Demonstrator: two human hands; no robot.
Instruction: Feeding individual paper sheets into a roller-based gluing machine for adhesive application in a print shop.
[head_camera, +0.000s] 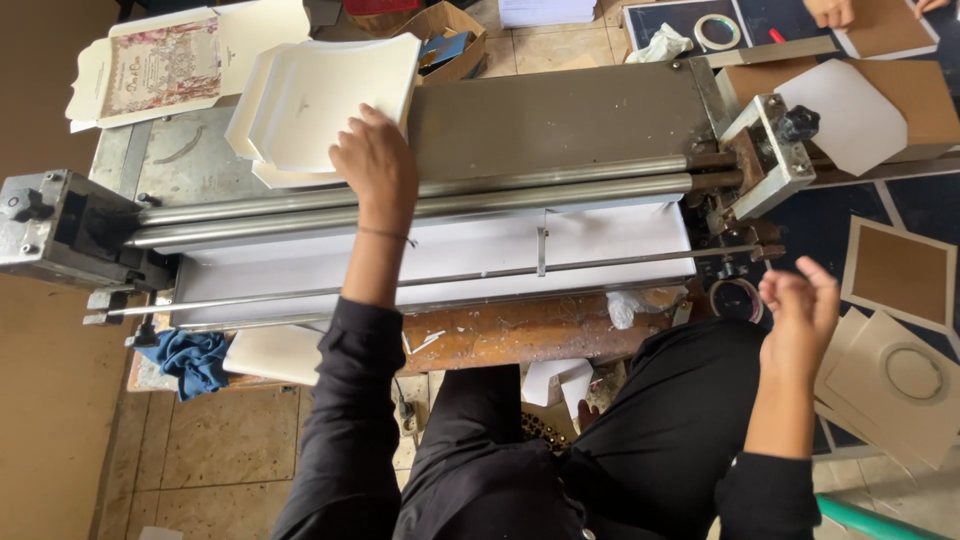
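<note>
Stack of cream cards (320, 100) upper left of frame, long axis tilted up-right. Left hand (375, 165) flat on its near edge, gripping nothing visibly. Right hand (800, 310) far right, loosely curled, empty.

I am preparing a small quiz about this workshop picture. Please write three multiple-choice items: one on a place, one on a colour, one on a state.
1. Where does the left hand rest?
A. on the stack of cream cards
B. on the blue cloth
C. on the tape roll

2. What colour is the cloth that hangs below the roller machine?
A. red
B. blue
C. yellow

3. In what state is the right hand?
A. gripping a card
B. pressed on the rollers
C. empty, raised in the air

Answers: 1 A, the fingers lie on the top card at the stack's edge. 2 B, the crumpled cloth at the machine's left end is blue. 3 C, it holds nothing and touches nothing.
</note>
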